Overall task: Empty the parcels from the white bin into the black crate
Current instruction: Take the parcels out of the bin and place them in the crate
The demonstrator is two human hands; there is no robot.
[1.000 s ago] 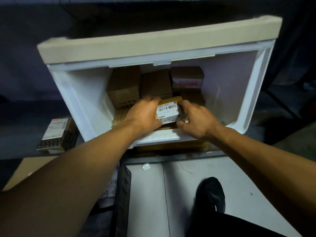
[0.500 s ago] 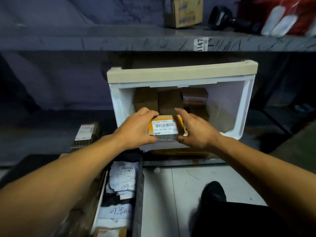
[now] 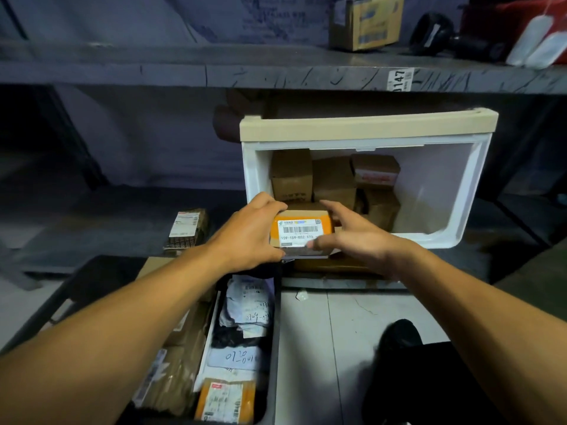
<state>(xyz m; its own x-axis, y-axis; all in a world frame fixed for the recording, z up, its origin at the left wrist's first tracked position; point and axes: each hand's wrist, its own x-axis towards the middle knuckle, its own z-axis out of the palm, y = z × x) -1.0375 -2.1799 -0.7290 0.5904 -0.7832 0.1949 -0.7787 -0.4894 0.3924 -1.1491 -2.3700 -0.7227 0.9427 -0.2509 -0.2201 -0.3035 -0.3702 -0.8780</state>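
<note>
The white bin [image 3: 368, 130] with a beige rim lies on its side on the lower shelf, its opening facing me. Several brown cardboard parcels [image 3: 291, 176] are stacked at its back. At the bin's front lip I hold an orange parcel [image 3: 300, 230] with a white barcode label. My left hand [image 3: 248, 234] grips its left side. My right hand [image 3: 359, 240] curls round its right side, thumb on the label's lower edge. The black crate [image 3: 275, 342] stands on the floor at lower left, below my left forearm, with several parcels and bagged packets inside.
A flat labelled parcel [image 3: 187, 228] lies on the lower shelf left of the bin. The upper shelf [image 3: 276, 75] carries a cardboard box [image 3: 365, 23] and dark and red items. My black shoe [image 3: 399, 335] stands on the pale floor right of the crate.
Both hands have drawn the orange parcel from inside the bin out to its front lip. The view has pulled back, bringing the upper shelf and the black crate into sight.
</note>
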